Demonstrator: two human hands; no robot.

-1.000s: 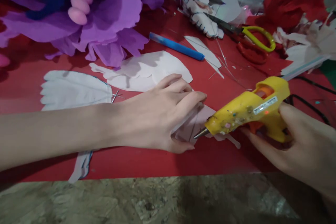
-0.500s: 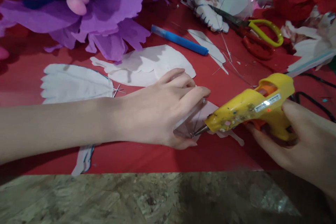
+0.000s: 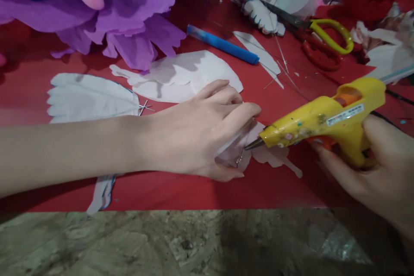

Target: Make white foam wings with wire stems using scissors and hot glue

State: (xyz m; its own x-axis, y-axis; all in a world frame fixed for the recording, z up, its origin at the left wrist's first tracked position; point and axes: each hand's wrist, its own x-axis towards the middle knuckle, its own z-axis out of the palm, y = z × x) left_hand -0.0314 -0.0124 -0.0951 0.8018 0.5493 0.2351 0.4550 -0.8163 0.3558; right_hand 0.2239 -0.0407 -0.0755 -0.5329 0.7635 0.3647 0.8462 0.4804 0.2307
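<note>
My left hand (image 3: 207,131) arches over a thin white cutout (image 3: 237,146), its curled fingers and lower thumb holding the piece against the red table cover. A thin wire (image 3: 243,153) lies across this cutout, with a small shiny glue spot on it by my thumb. My right hand (image 3: 371,168) is wrapped around the handle of a yellow hot glue gun (image 3: 300,120). Its metal nozzle points left, close above the wire. Part of the cutout is hidden under my left palm. A wing-shaped white piece (image 3: 92,97) with blue edges and crossed wires lies beyond my left forearm.
More white cutouts (image 3: 184,75) and a blue marker (image 3: 223,45) lie behind my left hand. Scissors (image 3: 334,36) with yellow and red handles are at the back right. A large purple paper flower (image 3: 136,4) fills the back left. The red table cover (image 3: 181,196) ends near me.
The glue gun has lifted and shifted right with my right hand, its nozzle leaving the spot beside my left thumb. My left hand stays on the cutout.
</note>
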